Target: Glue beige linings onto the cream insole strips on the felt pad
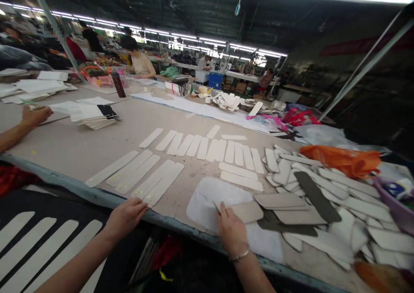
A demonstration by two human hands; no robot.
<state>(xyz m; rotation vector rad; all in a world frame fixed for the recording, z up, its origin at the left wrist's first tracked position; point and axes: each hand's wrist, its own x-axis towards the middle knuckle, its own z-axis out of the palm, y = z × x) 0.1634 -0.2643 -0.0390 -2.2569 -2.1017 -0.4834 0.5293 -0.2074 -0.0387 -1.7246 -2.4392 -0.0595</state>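
Note:
My left hand (127,219) is at the table's front edge, fingers pinched together at the near end of a white rounded strip (164,183). More white strips (131,176) lie slanted beside it. My right hand (232,231), with a bracelet at the wrist, is closed around a thin pointed tool (216,206) whose kind I cannot make out. Under that hand are a white sheet (203,198) and a beige rounded piece (249,212). Beyond both hands, a row of shorter white strips (194,145) spans the table.
Piled at right are rounded, dark-edged pieces (349,224), near an orange bag (343,159) and a purple basin (391,202). A co-worker's hand (36,115) is at left, near stacked sheets (90,114). A dark bottle (117,85) stands farther back. White strips (42,237) lie on black material below left.

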